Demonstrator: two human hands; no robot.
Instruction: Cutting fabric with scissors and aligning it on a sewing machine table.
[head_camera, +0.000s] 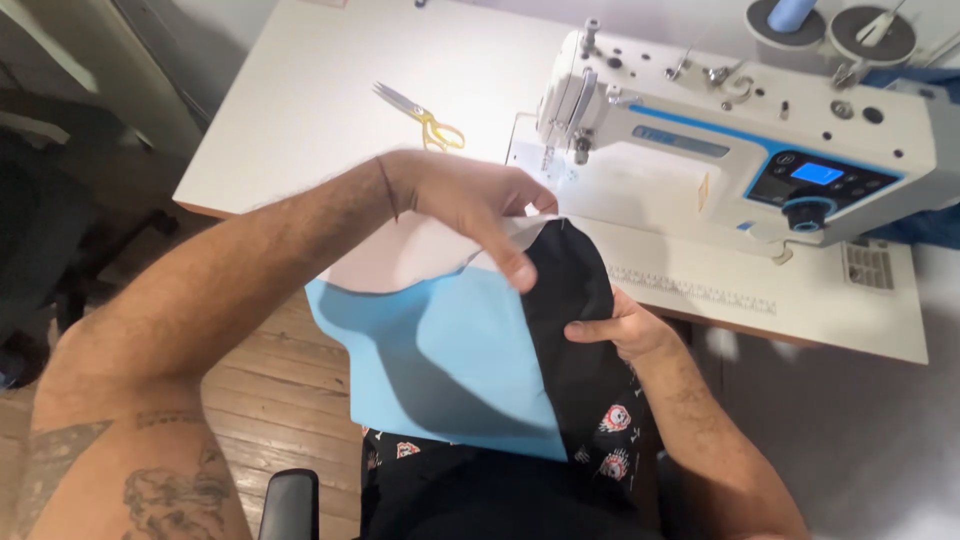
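My left hand pinches the upper edge of a fabric piece where white fabric, light blue fabric and black fabric meet. My right hand grips the black fabric lower on its right side. The piece hangs in front of the table edge, over my lap. Just behind my left hand stands a white sewing machine, its needle area slightly beyond my fingers.
Yellow-handled scissors lie on the white table to the left of the machine. Thread spools stand at the back right. A wooden floor and a black chair arm are below left.
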